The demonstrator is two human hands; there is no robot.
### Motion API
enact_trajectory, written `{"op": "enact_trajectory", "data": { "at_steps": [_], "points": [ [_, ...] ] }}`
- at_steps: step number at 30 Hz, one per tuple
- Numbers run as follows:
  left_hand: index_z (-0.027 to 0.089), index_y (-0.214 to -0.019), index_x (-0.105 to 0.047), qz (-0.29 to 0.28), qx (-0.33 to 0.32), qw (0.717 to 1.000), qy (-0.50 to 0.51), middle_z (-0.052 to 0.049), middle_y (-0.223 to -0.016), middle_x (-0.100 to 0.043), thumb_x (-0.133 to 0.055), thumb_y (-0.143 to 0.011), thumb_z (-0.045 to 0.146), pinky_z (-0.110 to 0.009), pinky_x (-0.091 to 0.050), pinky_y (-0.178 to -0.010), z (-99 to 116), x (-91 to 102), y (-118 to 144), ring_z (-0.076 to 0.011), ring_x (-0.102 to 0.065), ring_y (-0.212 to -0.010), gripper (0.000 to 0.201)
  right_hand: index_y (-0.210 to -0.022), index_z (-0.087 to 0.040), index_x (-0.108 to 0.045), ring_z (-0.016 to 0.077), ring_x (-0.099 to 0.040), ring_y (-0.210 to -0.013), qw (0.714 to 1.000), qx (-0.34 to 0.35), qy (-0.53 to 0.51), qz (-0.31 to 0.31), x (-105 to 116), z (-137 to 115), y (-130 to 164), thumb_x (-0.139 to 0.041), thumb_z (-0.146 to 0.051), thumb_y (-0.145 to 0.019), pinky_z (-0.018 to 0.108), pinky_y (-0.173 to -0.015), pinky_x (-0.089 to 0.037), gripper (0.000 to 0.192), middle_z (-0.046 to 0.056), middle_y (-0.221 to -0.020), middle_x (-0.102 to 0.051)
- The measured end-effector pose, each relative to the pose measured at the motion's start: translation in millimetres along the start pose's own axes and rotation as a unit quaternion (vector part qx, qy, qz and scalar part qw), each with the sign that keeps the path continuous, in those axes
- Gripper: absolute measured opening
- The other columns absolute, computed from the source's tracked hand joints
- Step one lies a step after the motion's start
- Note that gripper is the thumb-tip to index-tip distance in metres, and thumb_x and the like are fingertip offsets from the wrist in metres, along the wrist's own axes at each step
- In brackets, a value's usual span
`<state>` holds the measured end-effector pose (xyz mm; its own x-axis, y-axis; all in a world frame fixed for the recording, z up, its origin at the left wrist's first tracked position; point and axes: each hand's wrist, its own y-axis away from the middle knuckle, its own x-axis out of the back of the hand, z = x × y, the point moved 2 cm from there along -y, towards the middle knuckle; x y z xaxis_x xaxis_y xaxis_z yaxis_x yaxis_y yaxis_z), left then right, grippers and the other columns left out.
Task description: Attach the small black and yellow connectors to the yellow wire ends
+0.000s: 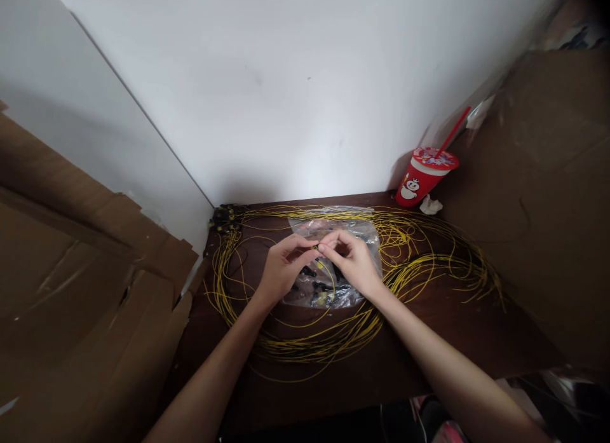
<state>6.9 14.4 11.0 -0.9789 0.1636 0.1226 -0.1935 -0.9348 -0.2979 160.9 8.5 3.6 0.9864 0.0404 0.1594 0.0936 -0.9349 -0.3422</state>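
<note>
My left hand (282, 268) and my right hand (351, 260) meet fingertip to fingertip above a clear plastic bag (333, 230) with small black parts in it. Between the fingertips of both hands sits a small connector (316, 246) at the end of a thin yellow cable (328, 284), which loops down under my right hand. Large coils of the same yellow cable (419, 252) lie spread over the dark brown table (476, 328) around the bag. Whether the small part is black or yellow is hard to tell.
A red paper cup (422, 179) with a red straw stands at the table's back right, a crumpled white tissue (431, 205) beside it. Brown cardboard (86, 284) leans at the left and cardboard (548, 195) at the right. A white wall (286, 100) is behind.
</note>
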Motion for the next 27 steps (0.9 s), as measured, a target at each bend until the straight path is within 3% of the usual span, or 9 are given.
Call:
{"op": "enact_trajectory", "data": {
  "at_steps": [5, 8, 13, 17, 21, 27],
  "points": [
    [0.016, -0.08, -0.068, -0.011, -0.001, 1.0, 0.029, -0.007, -0.093, -0.071, -0.068, -0.073, 0.025, -0.029, -0.055, -0.075, 0.2, -1.1, 0.0, -0.0181, -0.066, -0.089, 0.011, -0.076, -0.017, -0.063, 0.0112, -0.055, -0.063, 0.999, -0.012, 0.032, 0.008, 0.5, -1.4, 0.1, -0.063, -0.032, -0.081, 0.025, -0.061, -0.044, 0.016, 0.0, -0.07, -0.064],
    [0.015, -0.077, -0.067, -0.003, 0.008, 0.999, 0.036, -0.007, -0.09, -0.073, -0.069, -0.072, 0.026, -0.031, -0.055, -0.078, 0.9, -0.6, -0.2, -0.0181, -0.067, -0.086, 0.011, -0.073, -0.017, -0.062, 0.0107, -0.054, -0.061, 1.0, -0.01, 0.029, -0.007, 0.7, -4.3, 0.3, -0.061, -0.037, -0.082, 0.025, -0.06, -0.043, 0.022, 0.0, -0.067, -0.063],
    [0.015, -0.073, -0.065, 0.056, 0.011, 0.996, 0.068, -0.005, -0.082, -0.072, -0.071, -0.072, 0.026, -0.029, -0.054, -0.076, 2.9, 3.5, -1.8, -0.0159, -0.067, -0.079, 0.013, -0.07, -0.017, -0.065, 0.0104, -0.057, -0.061, 0.991, -0.039, -0.013, -0.129, -5.0, -7.2, 3.6, -0.048, -0.041, -0.09, 0.025, -0.062, -0.045, 0.036, 0.002, -0.067, -0.066],
    [0.015, -0.075, -0.065, 0.089, 0.006, 0.994, 0.07, -0.005, -0.082, -0.072, -0.072, -0.072, 0.027, -0.025, -0.053, -0.066, 4.8, 6.7, -2.5, -0.0139, -0.066, -0.072, 0.014, -0.079, -0.017, -0.069, 0.0099, -0.057, -0.057, 0.972, -0.093, -0.095, -0.192, -11.1, -5.6, 5.0, -0.05, -0.041, -0.089, 0.025, -0.057, -0.045, 0.032, 0.002, -0.064, -0.066],
    [0.016, -0.081, -0.071, 0.073, -0.019, 0.997, 0.02, -0.004, -0.08, -0.073, -0.067, -0.076, 0.026, -0.022, -0.051, -0.059, 5.6, 6.6, -1.5, -0.0108, -0.063, -0.062, 0.012, -0.079, -0.017, -0.069, 0.0085, -0.051, -0.051, 0.971, -0.113, -0.123, -0.174, -11.0, -5.3, 2.4, -0.055, -0.041, -0.085, 0.025, -0.055, -0.042, 0.029, -0.001, -0.056, -0.06],
    [0.017, -0.077, -0.075, 0.051, -0.057, 0.996, -0.034, -0.003, -0.08, -0.074, -0.065, -0.077, 0.021, -0.024, -0.053, -0.062, 7.8, 6.6, -0.5, -0.0139, -0.066, -0.067, 0.011, -0.075, -0.018, -0.068, 0.0078, -0.047, -0.049, 0.975, -0.122, -0.125, -0.14, -8.1, -5.8, 1.3, -0.057, -0.042, -0.083, 0.025, -0.056, -0.039, 0.027, -0.004, -0.05, -0.053]
  ]
}}
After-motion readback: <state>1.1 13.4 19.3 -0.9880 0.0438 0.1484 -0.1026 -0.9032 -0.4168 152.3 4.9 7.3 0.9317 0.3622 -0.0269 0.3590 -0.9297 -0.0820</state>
